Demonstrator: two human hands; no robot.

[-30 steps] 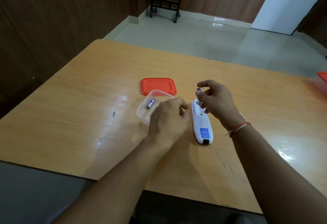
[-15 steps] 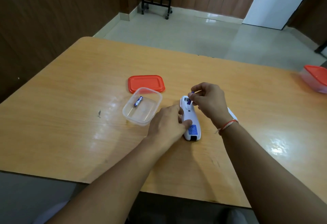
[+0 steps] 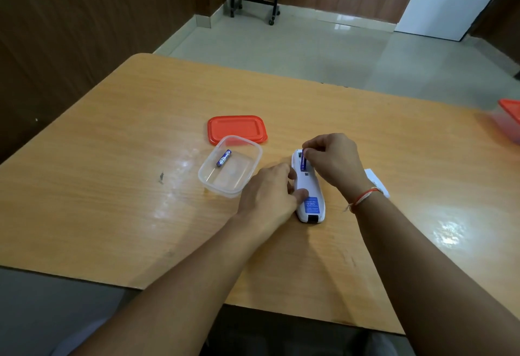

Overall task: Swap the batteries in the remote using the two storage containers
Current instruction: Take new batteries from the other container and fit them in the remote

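A white remote (image 3: 309, 195) lies back-up on the wooden table, its battery bay open at the far end. My left hand (image 3: 270, 192) grips the remote's left side and holds it down. My right hand (image 3: 332, 158) pinches a blue battery (image 3: 303, 162) that lies lengthwise in the bay. Left of the remote stands a clear open container (image 3: 229, 170) with one blue battery (image 3: 223, 158) in it. Its orange lid (image 3: 237, 129) lies flat just behind. A second container with an orange lid (image 3: 510, 123) sits shut at the far right edge.
A white flat piece (image 3: 375, 182), partly hidden by my right wrist, lies to the right of the remote. The table's near edge (image 3: 168, 291) runs below my forearms. A small dark mark (image 3: 161, 177) is on the table at the left.
My right hand has come down from above the remote and now presses the battery into the bay. My left hand has moved from the container's edge onto the remote's side.
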